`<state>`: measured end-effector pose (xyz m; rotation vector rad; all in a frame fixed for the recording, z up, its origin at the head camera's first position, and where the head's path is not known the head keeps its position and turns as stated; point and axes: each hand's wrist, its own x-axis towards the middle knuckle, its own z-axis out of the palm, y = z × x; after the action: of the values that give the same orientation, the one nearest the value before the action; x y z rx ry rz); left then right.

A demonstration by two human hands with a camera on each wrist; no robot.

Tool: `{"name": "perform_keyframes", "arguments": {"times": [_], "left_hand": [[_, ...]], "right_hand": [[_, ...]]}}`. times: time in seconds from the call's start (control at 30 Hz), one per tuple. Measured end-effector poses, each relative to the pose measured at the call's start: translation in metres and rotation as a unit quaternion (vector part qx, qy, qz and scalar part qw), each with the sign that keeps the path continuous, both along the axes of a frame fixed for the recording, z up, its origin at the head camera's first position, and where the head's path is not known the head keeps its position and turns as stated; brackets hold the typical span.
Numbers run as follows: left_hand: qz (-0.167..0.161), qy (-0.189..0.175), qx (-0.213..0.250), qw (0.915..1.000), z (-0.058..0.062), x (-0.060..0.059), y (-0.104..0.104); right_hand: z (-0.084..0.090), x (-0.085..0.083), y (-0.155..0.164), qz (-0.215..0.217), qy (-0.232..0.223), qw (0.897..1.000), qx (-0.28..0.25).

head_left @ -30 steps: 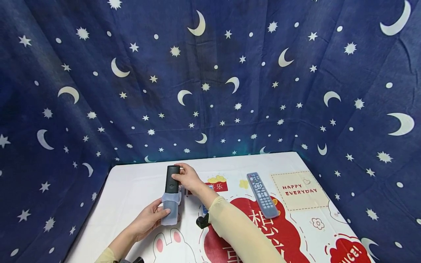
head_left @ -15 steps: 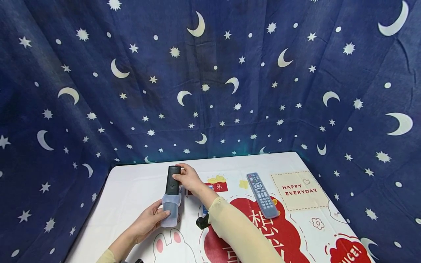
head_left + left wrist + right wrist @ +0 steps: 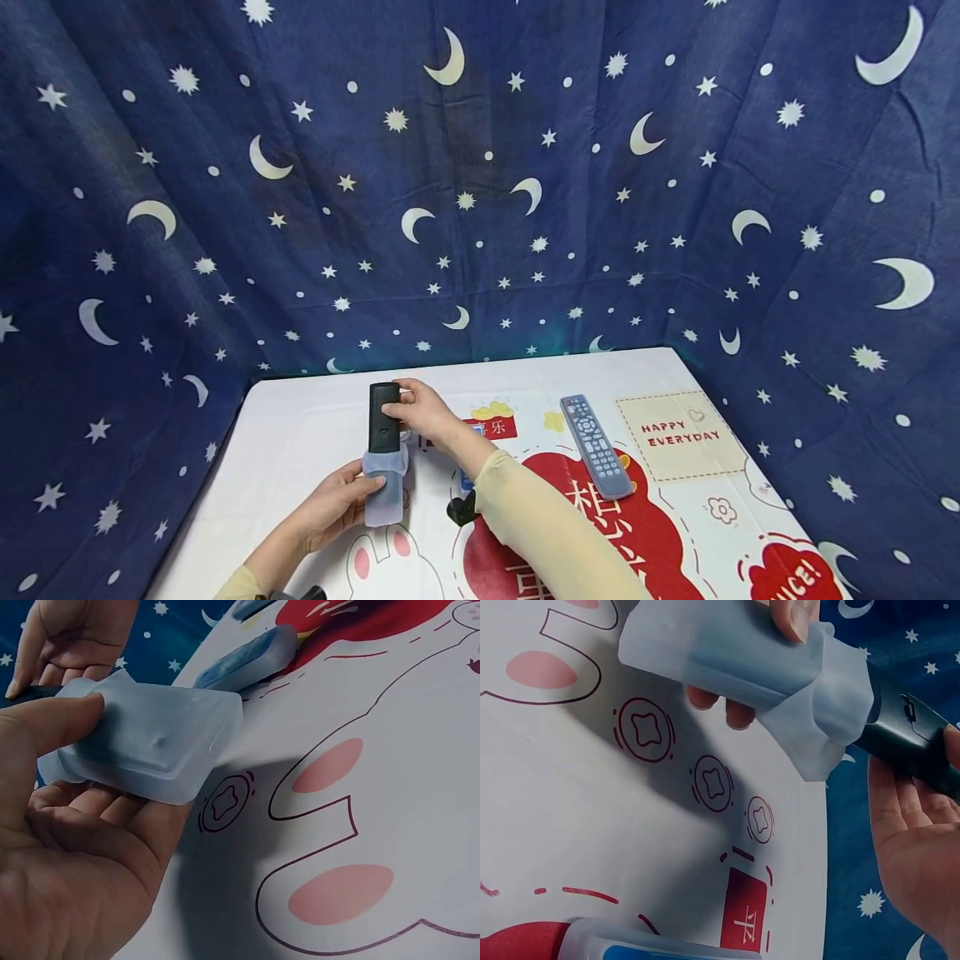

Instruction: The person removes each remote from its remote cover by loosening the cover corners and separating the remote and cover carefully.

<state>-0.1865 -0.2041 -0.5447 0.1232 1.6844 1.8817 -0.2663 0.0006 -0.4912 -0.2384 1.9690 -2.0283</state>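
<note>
Lower left of head frame: left hand [image 3: 337, 504] curls around translucent pale-blue silicone sleeve [image 3: 384, 492]. Right hand [image 3: 422, 410] pinches slim black plastic remote [image 3: 383, 417], whose lower end sits inside the sleeve, above the white printed tablecloth [image 3: 300, 442].

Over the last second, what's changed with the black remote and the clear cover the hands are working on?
The black remote, its translucent cover and both hands shifted slightly left in the head view, though the camera also drifted a little. The right hand keeps gripping the remote's top, the left hand keeps holding the cover round its lower end. How far the remote sits in the cover looks unchanged. The grey remote stayed put on the table.
</note>
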Motion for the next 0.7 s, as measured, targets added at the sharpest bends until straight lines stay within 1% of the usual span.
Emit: {"name": "perform_keyframes", "arguments": {"times": [0.13,0.27,0.5,0.7], "left_hand": [[0.016,0.021,-0.027,0.9993,0.000,-0.002,0.002],[0.029,0.038,-0.048,0.9977,-0.001,-0.003,0.005],[0.012,0.037,-0.040,0.9984,0.002,0.000,0.006],[0.003,0.040,-0.023,0.9989,0.003,-0.002,0.008]], "right_hand": [[0.003,0.000,0.001,0.007,-0.007,1.000,-0.004],[0.000,-0.003,0.002,0.009,-0.017,1.000,-0.002],[-0.006,-0.006,0.005,0.011,-0.023,1.000,0.001],[-0.004,-0.010,0.009,-0.011,-0.009,1.000,0.006]]}}
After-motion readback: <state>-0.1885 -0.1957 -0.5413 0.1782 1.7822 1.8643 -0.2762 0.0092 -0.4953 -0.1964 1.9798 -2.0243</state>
